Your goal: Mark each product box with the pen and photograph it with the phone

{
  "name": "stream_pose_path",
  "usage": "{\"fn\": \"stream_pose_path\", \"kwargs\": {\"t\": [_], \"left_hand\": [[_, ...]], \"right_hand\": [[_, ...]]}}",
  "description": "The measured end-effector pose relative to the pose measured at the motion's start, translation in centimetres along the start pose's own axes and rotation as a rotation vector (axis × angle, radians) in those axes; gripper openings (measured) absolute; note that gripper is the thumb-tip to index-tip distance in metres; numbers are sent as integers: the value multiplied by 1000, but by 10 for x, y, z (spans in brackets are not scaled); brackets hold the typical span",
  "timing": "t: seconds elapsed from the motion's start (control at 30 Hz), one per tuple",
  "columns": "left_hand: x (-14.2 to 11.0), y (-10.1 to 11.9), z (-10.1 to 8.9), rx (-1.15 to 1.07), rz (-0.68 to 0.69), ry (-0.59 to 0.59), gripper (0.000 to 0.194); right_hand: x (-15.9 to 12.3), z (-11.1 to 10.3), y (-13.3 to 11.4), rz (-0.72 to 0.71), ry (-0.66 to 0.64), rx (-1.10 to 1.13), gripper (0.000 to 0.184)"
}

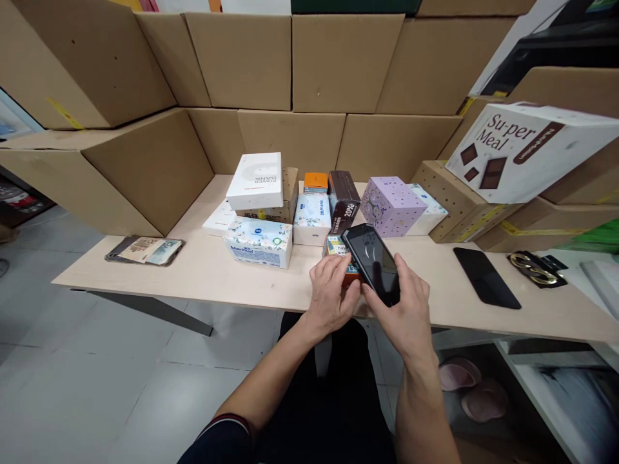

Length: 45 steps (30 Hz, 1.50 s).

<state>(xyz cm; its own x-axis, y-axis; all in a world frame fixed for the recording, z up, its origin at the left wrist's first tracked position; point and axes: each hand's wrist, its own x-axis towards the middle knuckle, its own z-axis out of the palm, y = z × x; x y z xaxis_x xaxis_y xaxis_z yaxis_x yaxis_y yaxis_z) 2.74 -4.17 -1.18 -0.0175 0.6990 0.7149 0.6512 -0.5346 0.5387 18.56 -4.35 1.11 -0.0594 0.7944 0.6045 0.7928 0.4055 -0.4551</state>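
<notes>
Two hands meet at the near edge of the table (203, 277) in the head view, and that is the only view we have. The right hand (409, 309) is clamped on a dark phone-like device (374, 261), tilted so its screen faces up toward the camera, seemingly for reading it. Just under and left of it, the left hand (331, 293) closes its fingers on a small orange box (341, 254), which rests on the tabletop touching the device's lower edge.

Behind them, a cluster of cartons crowds the middle: a white power bank box (256, 180) stacked on a brown box, a floral tissue box (260, 241), a dark brown box (343, 200), a lilac cube box (391, 205). To the right lies a flat black slab (486, 277), well apart; to the far left lies a tablet (145, 250). Cardboard cartons wall in the back, so any reach past the cluster is cramped.
</notes>
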Motion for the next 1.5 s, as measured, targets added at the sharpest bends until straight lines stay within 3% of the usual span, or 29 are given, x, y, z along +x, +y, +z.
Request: {"fn": "stream_pose_path", "kwargs": {"t": [0.33,0.47,0.63,0.8,0.93,1.17,1.5], "left_hand": [[-1,1,-3,-35,3,-14,50],[-2,1,-4,-38,21,-6,49],[-3,1,-3,-20,16,-16,49],[-3,1,-2,-37,19,-15,47],[-3,1,-2,-45,8,-23,47],[-3,2,-3,-39,9,-27,47],[-2,2,-5,-44,27,-17,45]], "right_hand": [[-2,2,-3,144,-2,42,82],[-1,-7,7,227,62,15,85],[2,-26,48,331,133,-143,91],[-2,-33,102,432,72,-369,90],[-4,-34,125,482,39,-442,85],[1,-36,128,537,-5,-440,79],[0,-27,124,442,-12,-391,79]]}}
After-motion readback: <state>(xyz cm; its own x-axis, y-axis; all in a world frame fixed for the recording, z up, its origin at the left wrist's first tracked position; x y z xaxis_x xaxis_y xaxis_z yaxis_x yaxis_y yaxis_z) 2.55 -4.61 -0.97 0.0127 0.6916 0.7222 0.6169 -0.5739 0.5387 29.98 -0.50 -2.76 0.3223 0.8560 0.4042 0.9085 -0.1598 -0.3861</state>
